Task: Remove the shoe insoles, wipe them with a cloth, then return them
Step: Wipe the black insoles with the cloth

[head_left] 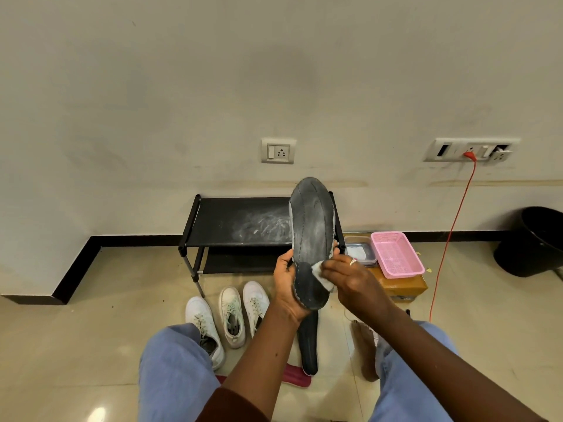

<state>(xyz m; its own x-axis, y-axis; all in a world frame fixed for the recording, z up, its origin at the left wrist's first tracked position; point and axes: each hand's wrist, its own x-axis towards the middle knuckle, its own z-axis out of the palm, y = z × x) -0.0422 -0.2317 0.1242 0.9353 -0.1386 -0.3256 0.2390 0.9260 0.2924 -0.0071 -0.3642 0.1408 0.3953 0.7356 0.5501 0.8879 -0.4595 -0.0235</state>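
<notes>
I'm sitting on the floor [91, 300] and holding a dark grey insole [310, 226] upright in front of me, toe end up and heel end down. My left hand [286, 281] grips it by the lower left edge, thumb on the front and fingers curled round behind. My right hand [350, 278] lies with its fingers fairly straight, pressing a white cloth [320, 274] flat against the heel part of the insole; I wear a ring [352, 261] on that hand. A second dark insole [308, 345] lies on the floor below my hands, between my knees. Three white sneakers [232, 315] stand side by side just left of it. Behind them is a black shoe rack [231, 220], its top shelf smeared with white dust. To its right a pink basket [396, 254] sits on a cardboard box [402, 284].
</notes>
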